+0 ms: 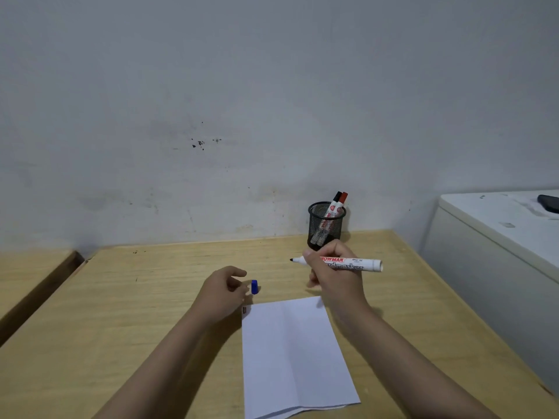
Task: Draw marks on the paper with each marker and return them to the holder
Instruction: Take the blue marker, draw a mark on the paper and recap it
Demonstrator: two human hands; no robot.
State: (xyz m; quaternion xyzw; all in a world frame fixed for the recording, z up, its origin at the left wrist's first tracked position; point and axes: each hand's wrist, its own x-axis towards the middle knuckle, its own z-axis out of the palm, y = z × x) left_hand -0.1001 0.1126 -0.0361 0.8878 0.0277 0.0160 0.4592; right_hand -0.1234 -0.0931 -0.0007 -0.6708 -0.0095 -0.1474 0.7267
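Observation:
My right hand (334, 276) holds an uncapped white marker (360, 264) level above the table, its dark tip pointing left. My left hand (225, 290) pinches the marker's blue cap (254, 287) just left of it. Below both hands a folded white sheet of paper (290, 355) lies on the wooden table (145, 297), with small dark marks at its top left corner (244, 309). A black mesh holder (326, 223) stands at the back by the wall and holds a black-capped marker (335, 201) and a red-capped marker (342, 200).
A white cabinet (496, 234) stands to the right of the table with a dark object (549, 202) on top. Another wooden surface (33, 273) sits to the left across a gap. A stained white wall rises right behind the table.

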